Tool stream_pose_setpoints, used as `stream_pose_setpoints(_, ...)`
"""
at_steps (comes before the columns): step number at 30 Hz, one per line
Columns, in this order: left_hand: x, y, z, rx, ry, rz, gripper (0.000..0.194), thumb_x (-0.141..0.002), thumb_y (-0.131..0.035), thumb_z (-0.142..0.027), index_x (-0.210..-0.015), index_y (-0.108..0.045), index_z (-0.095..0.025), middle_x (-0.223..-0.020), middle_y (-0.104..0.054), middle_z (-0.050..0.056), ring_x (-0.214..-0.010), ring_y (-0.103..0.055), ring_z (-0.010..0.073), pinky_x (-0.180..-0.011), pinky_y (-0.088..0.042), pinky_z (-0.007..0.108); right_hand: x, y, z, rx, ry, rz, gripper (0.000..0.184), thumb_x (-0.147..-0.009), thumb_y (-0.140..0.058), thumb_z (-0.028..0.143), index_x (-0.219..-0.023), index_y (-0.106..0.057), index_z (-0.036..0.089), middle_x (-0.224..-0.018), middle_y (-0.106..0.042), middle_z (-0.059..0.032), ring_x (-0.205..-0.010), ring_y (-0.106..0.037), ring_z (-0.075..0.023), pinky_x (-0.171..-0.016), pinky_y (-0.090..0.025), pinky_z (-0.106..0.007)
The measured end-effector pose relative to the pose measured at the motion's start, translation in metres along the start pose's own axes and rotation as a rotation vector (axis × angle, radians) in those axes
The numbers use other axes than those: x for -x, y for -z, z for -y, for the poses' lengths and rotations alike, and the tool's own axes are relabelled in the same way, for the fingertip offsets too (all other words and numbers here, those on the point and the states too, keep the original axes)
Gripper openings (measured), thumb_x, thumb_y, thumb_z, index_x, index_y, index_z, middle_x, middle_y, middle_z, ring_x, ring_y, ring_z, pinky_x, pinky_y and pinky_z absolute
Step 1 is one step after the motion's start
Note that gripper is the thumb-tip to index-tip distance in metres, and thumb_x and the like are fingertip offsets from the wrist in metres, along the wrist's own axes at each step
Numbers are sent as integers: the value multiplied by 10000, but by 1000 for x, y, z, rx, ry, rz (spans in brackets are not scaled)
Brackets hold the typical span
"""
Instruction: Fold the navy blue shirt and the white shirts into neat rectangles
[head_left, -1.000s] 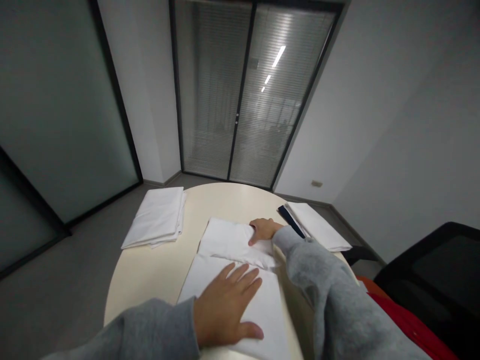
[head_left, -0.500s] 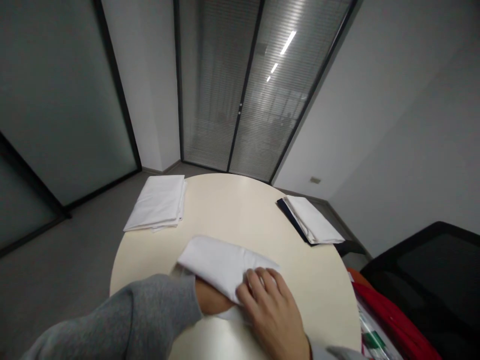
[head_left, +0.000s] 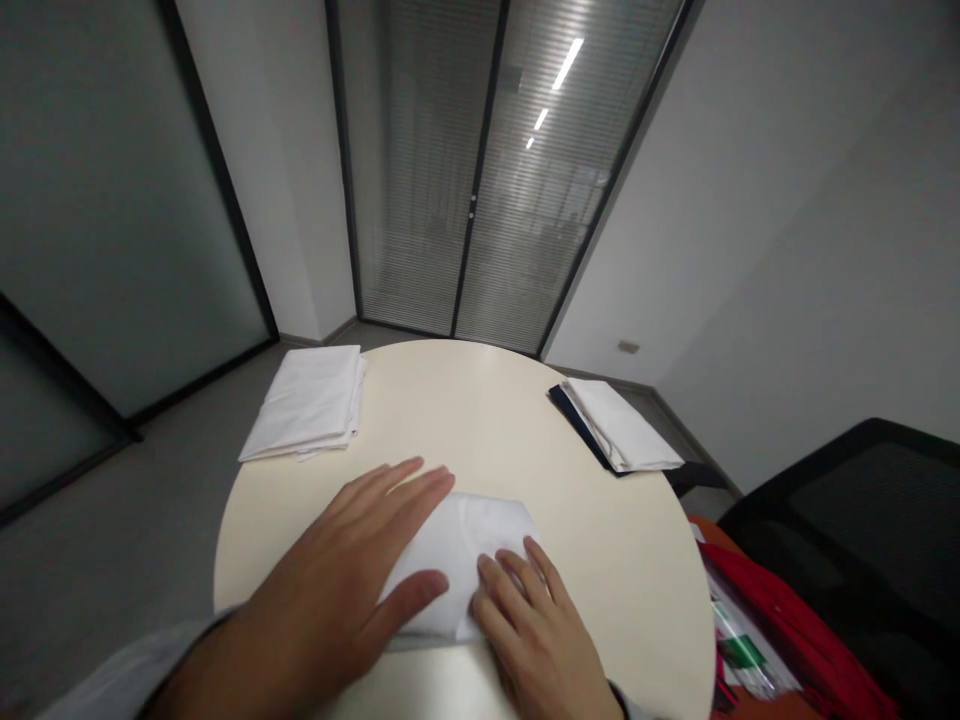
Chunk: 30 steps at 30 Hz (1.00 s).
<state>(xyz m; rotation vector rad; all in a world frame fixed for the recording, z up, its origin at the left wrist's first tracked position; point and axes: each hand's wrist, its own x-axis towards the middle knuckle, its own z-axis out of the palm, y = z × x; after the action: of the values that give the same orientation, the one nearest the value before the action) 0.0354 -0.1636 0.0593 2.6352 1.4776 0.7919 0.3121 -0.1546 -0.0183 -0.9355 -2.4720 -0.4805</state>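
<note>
A folded white cloth [head_left: 469, 545] lies near the front of the round table, between my two hands. My left hand [head_left: 341, 570] is open over its left side, with fingers stretched out and thumb apart; whether it touches the fabric I cannot tell. On the right part of the cloth rests my right hand [head_left: 536, 620], its fingers slightly bent and spread, fingertips on the fabric. The lower right edge of the cloth is hidden by that hand.
The round cream table [head_left: 465, 410] bears a folded white cloth stack [head_left: 307, 400] at far left and a white and navy folded stack [head_left: 619, 425] at far right. A black chair [head_left: 862, 530] and a red item [head_left: 795, 620] on an orange seat stand right of the table.
My left hand has come out from beneath the cloth and now spreads over its left side. The cloth lies flatter and more compact. My right hand has stayed at its right part.
</note>
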Motion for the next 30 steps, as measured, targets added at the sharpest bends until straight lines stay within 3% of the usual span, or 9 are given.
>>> stream_pose_setpoints(5,1,-67,5,-343,-98,19,679,-990,-549,-556,-1572,-454,-220,-1610,-481,82,-1456,-459,332,-1217,-315,536,10,27,-19,-163,-73,205,155,-909,-638,277,-1055,-673,239,-1312,-695,-35,-1226,-591,-271,-1215,-364,-458)
stream_pose_setpoints(8,19,-88,-7,-424,-72,-58,684,-973,-535,-564,-1546,-491,-192,-1628,-449,104,-1475,-423,371,-1231,-241,585,-7,49,-18,-184,-122,345,315,-874,-672,349,-1166,-679,231,-1467,-607,-87,-1325,-548,-350,-1192,-394,-541)
stream_pose_setpoints(10,26,-94,-16,-435,-52,-81,657,-974,-522,-537,-1522,-520,-174,-1619,-460,115,-1493,-392,383,-1246,-177,609,-26,52,-14,-135,-162,320,447,-918,-644,389,-1335,-632,227,-1598,-477,-106,-1452,-419,-410,-1211,-323,-631)
stream_pose_setpoints(13,29,-95,-22,-409,-71,-93,635,-971,-523,-501,-1509,-536,-166,-1607,-474,122,-1497,-387,389,-1253,-144,623,-51,32,-14,-124,-193,294,599,-1004,-561,460,-1556,-451,255,-1678,-353,-75,-1559,-243,-390,-1259,-195,-658)
stream_pose_setpoints(17,22,-75,-8,-253,-197,-41,620,-984,-519,-586,-1501,-555,-244,-1561,-544,59,-1432,-492,342,-1197,-347,529,-54,-6,-28,-242,-204,383,601,-1040,-497,505,-1596,-389,305,-1641,-430,-29,-1536,-326,-313,-1283,-186,-603)
stream_pose_setpoints(21,-1,-56,18,-34,8,35,458,-1089,-364,-395,-1489,-556,-283,-1482,-626,20,-1334,-597,211,-1092,-498,389,-46,-15,-36,-273,-199,415,634,-1039,-481,523,-1616,-355,292,-1664,-387,-34,-1543,-300,-340,-1277,-154,-643)
stream_pose_setpoints(23,-11,-61,22,-35,74,66,483,-1091,-347,-384,-1504,-541,-226,-1503,-606,62,-1354,-582,231,-1107,-492,416,-45,-14,-35,-281,-192,412,641,-1040,-479,518,-1621,-346,283,-1665,-383,-44,-1546,-292,-344,-1276,-148,-650)
stream_pose_setpoints(26,-17,-78,17,-127,-6,114,558,-1045,-459,-447,-1534,-507,-181,-1535,-569,106,-1394,-543,311,-1167,-417,523,-47,-16,-33,-296,-184,403,655,-1039,-483,512,-1630,-322,281,-1665,-382,-55,-1553,-280,-346,-1274,-147,-658)
stream_pose_setpoints(30,-4,-79,12,-179,-106,67,624,-1036,-492,-479,-1590,-423,-199,-1591,-501,111,-1460,-466,310,-1245,-281,539,-37,-18,-43,-339,-185,303,612,-1037,-485,438,-1606,-357,256,-1667,-373,-87,-1562,-271,-327,-1273,-138,-659)
